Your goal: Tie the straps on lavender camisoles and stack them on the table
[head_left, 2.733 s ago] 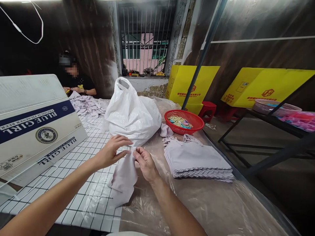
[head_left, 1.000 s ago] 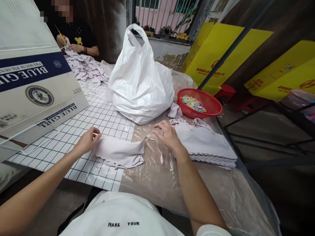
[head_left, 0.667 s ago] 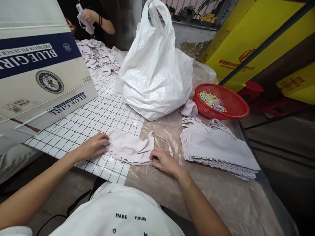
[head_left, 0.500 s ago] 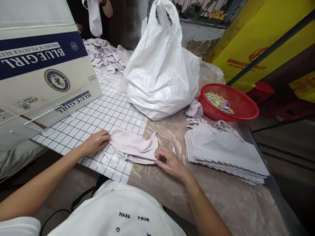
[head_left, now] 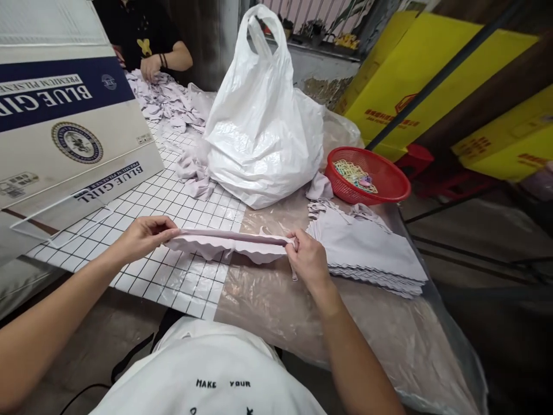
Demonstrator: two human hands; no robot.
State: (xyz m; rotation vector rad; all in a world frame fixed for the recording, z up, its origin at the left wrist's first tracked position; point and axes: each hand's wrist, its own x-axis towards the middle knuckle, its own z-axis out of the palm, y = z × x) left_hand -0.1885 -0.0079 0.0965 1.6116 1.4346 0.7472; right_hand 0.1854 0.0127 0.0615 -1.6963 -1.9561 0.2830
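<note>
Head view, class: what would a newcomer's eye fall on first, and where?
Probably the tall, bulging white plastic bag, near the middle of the view. Next come the white and navy cardboard box with upside-down lettering at left and the round red plastic basket right of the bag. Nearer the camera, the left hand and right hand hold a pale lilac cloth between them.

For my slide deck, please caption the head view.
Pale cloth held between left grip and right grip, near a cloth stack, red basket and white bag.
</note>
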